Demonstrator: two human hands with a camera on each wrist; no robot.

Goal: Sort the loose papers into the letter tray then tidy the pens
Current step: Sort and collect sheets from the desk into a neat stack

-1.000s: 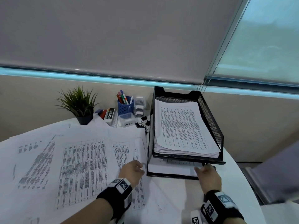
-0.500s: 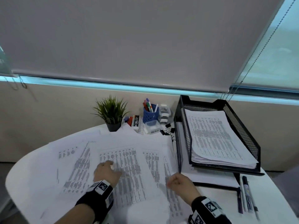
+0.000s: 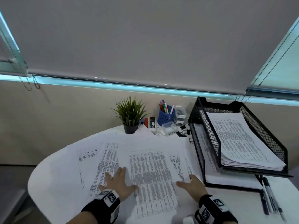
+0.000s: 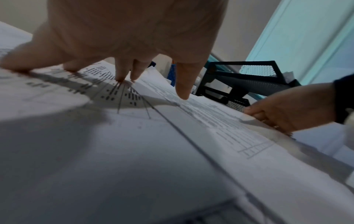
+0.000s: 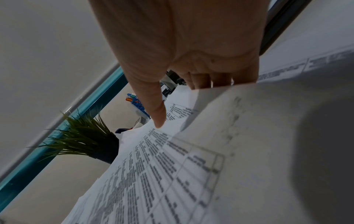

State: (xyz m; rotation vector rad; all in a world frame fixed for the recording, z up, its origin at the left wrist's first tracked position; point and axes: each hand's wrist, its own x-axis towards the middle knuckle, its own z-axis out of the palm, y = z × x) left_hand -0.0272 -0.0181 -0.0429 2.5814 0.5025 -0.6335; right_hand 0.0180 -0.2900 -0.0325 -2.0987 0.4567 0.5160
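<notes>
Loose printed sheets (image 3: pixel 150 172) are spread over the white table (image 3: pixel 53 175), beside the black mesh letter tray (image 3: pixel 265 143).
The left hand (image 3: pixel 119 183) is pressed flat, fingers splayed; a sheet's right edge is pinched by the right hand (image 3: pixel 192 187).

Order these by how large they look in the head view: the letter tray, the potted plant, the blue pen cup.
1. letter tray, by far the largest.
2. potted plant.
3. blue pen cup, smallest.
All three stand near the table's far edge, so the order seems reliable.
</notes>
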